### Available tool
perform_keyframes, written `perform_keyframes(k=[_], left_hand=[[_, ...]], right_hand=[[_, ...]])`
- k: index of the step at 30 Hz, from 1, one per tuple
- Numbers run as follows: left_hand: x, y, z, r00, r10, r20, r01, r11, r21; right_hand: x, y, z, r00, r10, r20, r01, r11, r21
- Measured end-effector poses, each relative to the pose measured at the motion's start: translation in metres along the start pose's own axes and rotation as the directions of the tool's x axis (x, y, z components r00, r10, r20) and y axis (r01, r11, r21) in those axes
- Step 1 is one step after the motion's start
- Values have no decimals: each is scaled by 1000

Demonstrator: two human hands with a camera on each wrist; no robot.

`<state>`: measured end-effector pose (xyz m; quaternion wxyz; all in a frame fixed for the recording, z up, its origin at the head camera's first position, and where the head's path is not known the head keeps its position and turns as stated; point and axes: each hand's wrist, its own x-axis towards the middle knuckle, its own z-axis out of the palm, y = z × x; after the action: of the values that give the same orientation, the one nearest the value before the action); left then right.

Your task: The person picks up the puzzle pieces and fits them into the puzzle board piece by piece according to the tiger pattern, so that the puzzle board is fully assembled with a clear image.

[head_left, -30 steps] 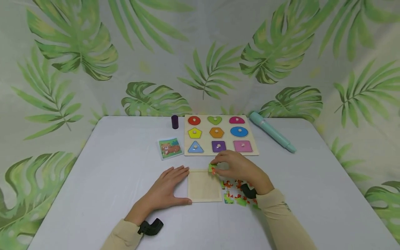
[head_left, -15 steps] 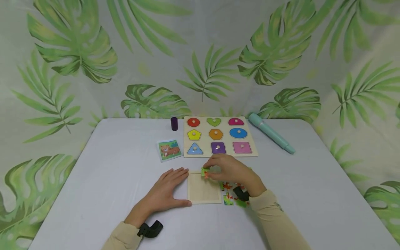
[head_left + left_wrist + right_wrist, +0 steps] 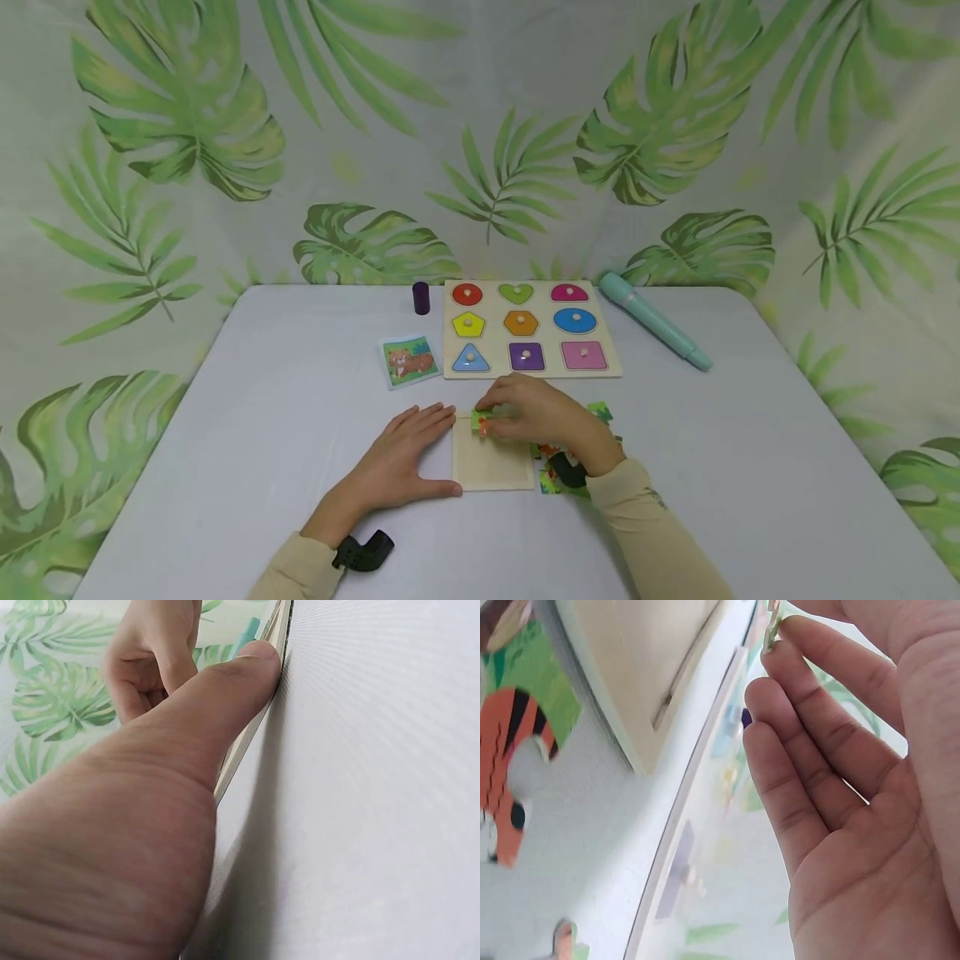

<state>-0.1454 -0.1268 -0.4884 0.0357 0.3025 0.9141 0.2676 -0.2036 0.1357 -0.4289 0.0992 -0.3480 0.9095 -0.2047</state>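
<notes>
My right hand [image 3: 532,410] pinches a green and orange jigsaw piece [image 3: 480,422] between thumb and fingertips, over the upper left part of a square wooden puzzle tray [image 3: 491,464]. In the right wrist view only the edge of that jigsaw piece [image 3: 771,630] shows at the fingertips. My left hand [image 3: 401,458] lies along the tray's left side, fingers straight. Its fingertips touch the upper left corner and its thumb [image 3: 259,656] the lower left one. Loose jigsaw pieces [image 3: 550,482] lie right of the tray, partly hidden under my right wrist; one [image 3: 502,772] shows tiger stripes.
Behind the tray lies a wooden shape board [image 3: 495,337] with knobbed pieces. A picture card [image 3: 409,362] of a brown animal is left of it, below a dark purple cylinder [image 3: 421,298]. A mint-green, pen-shaped stick [image 3: 656,321] lies at the back right.
My right hand has moved left with the jigsaw piece, from the tray's upper right corner to its upper left. More loose pieces show behind the wrist. The left hand has stayed in place.
</notes>
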Motion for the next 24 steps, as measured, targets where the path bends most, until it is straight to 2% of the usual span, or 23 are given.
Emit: perform_keyframes(k=[13,24], left_hand=[[1,1,0,1000,-2,2,2,1000,4],[-1,-1,2,1000,1,0,-1,1000,-4]], right_hand=[[5,-4,9,999,-45,-5,45,998,-32],[8,-9,17,1000,-5,14,5,999,-37]])
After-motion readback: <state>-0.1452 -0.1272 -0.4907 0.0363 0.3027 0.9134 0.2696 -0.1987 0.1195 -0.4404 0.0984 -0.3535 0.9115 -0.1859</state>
